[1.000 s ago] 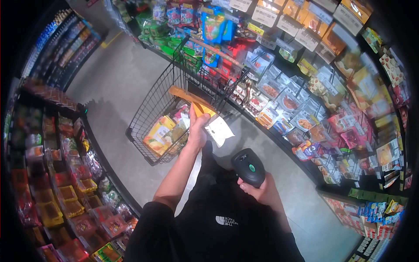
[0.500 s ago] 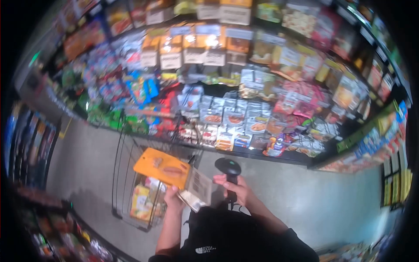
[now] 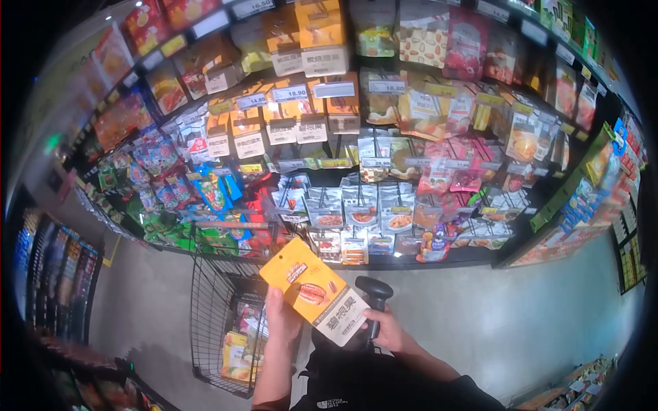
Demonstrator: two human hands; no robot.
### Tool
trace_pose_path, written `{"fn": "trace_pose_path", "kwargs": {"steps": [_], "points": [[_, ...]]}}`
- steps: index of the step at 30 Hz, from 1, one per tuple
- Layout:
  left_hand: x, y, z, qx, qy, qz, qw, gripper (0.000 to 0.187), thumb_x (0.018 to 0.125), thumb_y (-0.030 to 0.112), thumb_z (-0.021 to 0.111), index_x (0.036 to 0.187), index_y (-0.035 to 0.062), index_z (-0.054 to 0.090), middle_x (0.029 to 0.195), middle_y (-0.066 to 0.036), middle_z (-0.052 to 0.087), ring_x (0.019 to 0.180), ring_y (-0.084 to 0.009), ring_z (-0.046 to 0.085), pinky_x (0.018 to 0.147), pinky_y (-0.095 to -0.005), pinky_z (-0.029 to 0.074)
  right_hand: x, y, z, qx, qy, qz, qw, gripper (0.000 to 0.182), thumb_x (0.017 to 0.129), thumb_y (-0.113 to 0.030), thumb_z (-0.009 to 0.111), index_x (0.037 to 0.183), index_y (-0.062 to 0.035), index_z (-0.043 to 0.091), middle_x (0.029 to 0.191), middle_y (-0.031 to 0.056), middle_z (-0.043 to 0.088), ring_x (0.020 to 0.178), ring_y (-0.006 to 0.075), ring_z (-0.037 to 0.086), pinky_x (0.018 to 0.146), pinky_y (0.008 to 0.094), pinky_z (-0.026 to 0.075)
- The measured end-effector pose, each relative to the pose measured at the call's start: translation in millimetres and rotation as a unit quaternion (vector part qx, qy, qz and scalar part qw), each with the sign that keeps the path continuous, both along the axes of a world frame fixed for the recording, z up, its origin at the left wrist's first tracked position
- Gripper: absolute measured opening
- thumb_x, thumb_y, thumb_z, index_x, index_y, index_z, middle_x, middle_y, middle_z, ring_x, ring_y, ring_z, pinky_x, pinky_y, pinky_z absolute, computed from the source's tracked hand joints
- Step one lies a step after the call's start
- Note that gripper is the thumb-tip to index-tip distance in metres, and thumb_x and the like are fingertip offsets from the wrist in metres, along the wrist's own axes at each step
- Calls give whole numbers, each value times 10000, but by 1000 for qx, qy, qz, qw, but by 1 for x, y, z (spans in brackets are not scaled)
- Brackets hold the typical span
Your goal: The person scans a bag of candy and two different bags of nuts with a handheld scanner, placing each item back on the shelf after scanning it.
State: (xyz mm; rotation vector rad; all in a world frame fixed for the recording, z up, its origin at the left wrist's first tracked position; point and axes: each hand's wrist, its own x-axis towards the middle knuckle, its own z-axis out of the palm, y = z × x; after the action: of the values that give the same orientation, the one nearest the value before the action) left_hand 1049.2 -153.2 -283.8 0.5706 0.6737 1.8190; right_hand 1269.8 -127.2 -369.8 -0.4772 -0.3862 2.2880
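Note:
My left hand (image 3: 281,312) is closed on the left edge of a yellow and white snack pouch (image 3: 310,291), which is tilted with its printed front up. The print shows brown nuts on the yellow part and large dark characters on the white band. My right hand (image 3: 389,330) is wrapped round the handle of a black handheld barcode scanner (image 3: 374,289). Its thumb and fingertips are right at the pouch's lower right corner. The scanner's head stands just right of the pouch, and part of its handle is hidden by the hand.
A wire shopping cart (image 3: 195,329) stands at my left, with a yellow packet (image 3: 236,356) and other packages inside. Ahead, a wide shelf rack (image 3: 439,264) carries rows of hanging snack bags with price tags (image 3: 333,90). More shelving (image 3: 58,274) is at far left.
The pouch has turned so its front faces me, moving right and closer to the scanner. My right hand has come up against its lower corner. The view has tilted up toward the shelves.

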Motion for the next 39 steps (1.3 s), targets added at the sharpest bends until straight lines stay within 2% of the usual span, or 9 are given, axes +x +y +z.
{"fn": "trace_pose_path", "kwargs": {"steps": [4, 7, 9, 13, 18, 21, 22, 25, 39], "points": [[-30, 26, 3, -94, 73, 137, 983, 169, 941, 63, 607, 1082, -28, 619, 1018, -103, 692, 878, -184, 675, 812, -328, 541, -9, 3, -3, 49, -69, -1, 996, 305, 856, 7, 654, 1130, -42, 529, 1043, 65, 605, 751, 118, 555, 655, 276, 488], [-43, 40, 4, -86, 94, 132, 983, 169, 939, 77, 615, 1069, -31, 628, 1026, -108, 692, 884, -178, 671, 814, -325, 535, -22, 16, 3, 77, -122, -15, 989, 343, 837, 14, 687, 1130, -68, 528, 1176, 79, 597, 746, 117, 566, 634, 271, 484], [-51, 56, 9, -80, 105, 125, 983, 171, 938, 85, 618, 1062, -33, 632, 1031, -110, 693, 887, -175, 669, 815, -324, 532, -24, 30, 3, 108, -170, -16, 979, 324, 853, 10, 680, 1135, -68, 540, 1027, 46, 595, 709, 126, 587, 617, 275, 506], [-69, 121, 22, -69, 181, 175, 965, 159, 934, 100, 629, 1034, -24, 642, 970, -78, 681, 832, -133, 634, 764, -287, 504, -14, 68, -6, 94, -169, -39, 980, 428, 865, 7, 656, 1267, 9, 506, 1245, 137, 594, 822, 146, 620, 634, 262, 510], [-91, 227, 44, -6, 166, 204, 965, 164, 939, 126, 630, 1023, -14, 642, 949, -58, 663, 811, -121, 615, 731, -269, 494, 10, 127, -2, 113, -229, -115, 960, 486, 845, -22, 661, 1285, 37, 462, 1297, 198, 527, 1169, 324, 604, 591, 286, 558], [-89, 288, 61, 41, 94, 179, 979, 166, 939, 117, 624, 1029, -21, 636, 982, -71, 668, 838, -140, 637, 759, -291, 515, 20, 165, 19, 133, -269, -139, 944, 430, 822, -6, 658, 1224, 49, 517, 1113, 161, 640, 818, 225, 696, 562, 268, 534], [-93, 308, 57, 43, 83, 154, 984, 195, 941, 99, 615, 1084, -33, 628, 1022, -86, 677, 876, -157, 652, 790, -310, 528, 25, 177, 19, 158, -307, -123, 930, 356, 802, -3, 660, 1151, 36, 598, 871, 102, 690, 633, 146, 643, 541, 245, 494], [-95, 366, 47, 25, 88, 100, 991, 230, 941, 80, 610, 1138, -38, 616, 1054, -87, 680, 894, -159, 653, 795, -311, 528, 35, 203, 40, 241, -420, -66, 873, 292, 791, -7, 676, 1083, 1, 656, 778, 49, 676, 599, 93, 591, 522, 238, 458], [-47, 491, 56, 12, 98, -9, 995, 222, 908, 75, 643, 1124, 46, 602, 1072, -56, 662, 947, -165, 643, 839, -335, 523, 34, 236, 41, 259, -367, -30, 893, 340, 826, -62, 747, 1155, -54, 661, 902, 14, 684, 742, 85, 621, 691, 257, 520]]}}
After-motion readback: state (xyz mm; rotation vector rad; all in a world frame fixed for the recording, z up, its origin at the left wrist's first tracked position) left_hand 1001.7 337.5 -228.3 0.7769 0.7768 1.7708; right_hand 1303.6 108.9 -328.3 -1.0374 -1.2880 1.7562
